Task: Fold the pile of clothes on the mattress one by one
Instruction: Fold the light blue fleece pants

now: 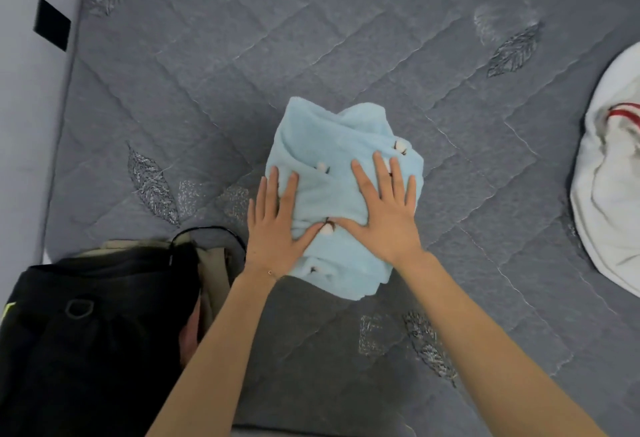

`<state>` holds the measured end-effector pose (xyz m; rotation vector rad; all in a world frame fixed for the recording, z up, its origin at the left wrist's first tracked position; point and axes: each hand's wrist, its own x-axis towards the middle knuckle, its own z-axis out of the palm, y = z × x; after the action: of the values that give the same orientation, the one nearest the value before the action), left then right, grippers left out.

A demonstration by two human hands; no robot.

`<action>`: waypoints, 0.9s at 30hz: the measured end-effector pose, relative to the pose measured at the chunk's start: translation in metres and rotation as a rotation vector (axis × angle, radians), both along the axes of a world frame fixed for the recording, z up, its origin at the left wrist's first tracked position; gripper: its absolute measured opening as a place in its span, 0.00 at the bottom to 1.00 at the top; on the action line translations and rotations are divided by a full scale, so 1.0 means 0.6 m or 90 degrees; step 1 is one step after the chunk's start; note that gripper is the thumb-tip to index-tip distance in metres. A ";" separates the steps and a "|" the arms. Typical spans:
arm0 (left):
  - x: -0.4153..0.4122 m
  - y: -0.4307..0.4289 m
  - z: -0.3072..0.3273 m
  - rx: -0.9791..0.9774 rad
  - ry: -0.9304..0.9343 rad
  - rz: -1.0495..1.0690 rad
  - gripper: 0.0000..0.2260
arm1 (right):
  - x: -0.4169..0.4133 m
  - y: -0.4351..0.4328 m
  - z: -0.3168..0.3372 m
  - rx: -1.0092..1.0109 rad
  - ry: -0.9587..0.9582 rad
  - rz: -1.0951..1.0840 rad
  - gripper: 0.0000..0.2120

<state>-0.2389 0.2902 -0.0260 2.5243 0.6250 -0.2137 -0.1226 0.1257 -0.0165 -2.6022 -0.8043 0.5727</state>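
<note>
1. The fluffy light blue garment (332, 145) lies in the middle of the grey quilted mattress (207, 73). It is folded into a thick, lumpy bundle with small white flower prints.
2. The left hand (273, 228) lies flat on the bundle's left edge. Its fingers are straight and spread, and they grip nothing.
3. The right hand (386, 215) lies flat on top of the bundle. Its fingers are straight and spread too, and the two thumbs nearly meet.
4. This looks like the pressing step. To do it well, push straight down with both palms so the soft layers squash flat and do not pop open.
5. Slide the hands outward gently, or the top flap may slip off.
6. The far corner looks bumpy, so press there too.
7. A black and tan heap of clothes (86, 332) sits just beside the left arm. A white cloth (609, 211) with a red stripe lies well apart at the right edge.
</note>
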 end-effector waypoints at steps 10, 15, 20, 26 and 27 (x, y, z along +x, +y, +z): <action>-0.030 -0.042 0.015 -0.045 -0.065 0.288 0.40 | 0.082 0.031 0.019 0.146 0.040 0.004 0.35; -0.044 -0.135 0.043 -0.409 -0.234 0.825 0.33 | 0.138 0.064 0.014 0.126 0.055 0.066 0.30; -0.030 -0.194 0.053 -0.507 -0.233 1.013 0.14 | 0.139 0.060 0.017 0.246 -0.026 0.088 0.13; -0.012 -0.190 0.069 -0.491 -0.339 0.976 0.05 | 0.162 0.061 0.042 0.211 -0.007 0.043 0.22; -0.018 -0.186 0.069 -0.468 -0.349 0.986 0.06 | 0.170 0.064 0.043 0.199 -0.001 0.022 0.23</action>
<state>-0.2496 0.1785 0.0152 0.8429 1.6066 0.6494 -0.0203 0.1643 0.0095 -2.3083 -0.8645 0.4163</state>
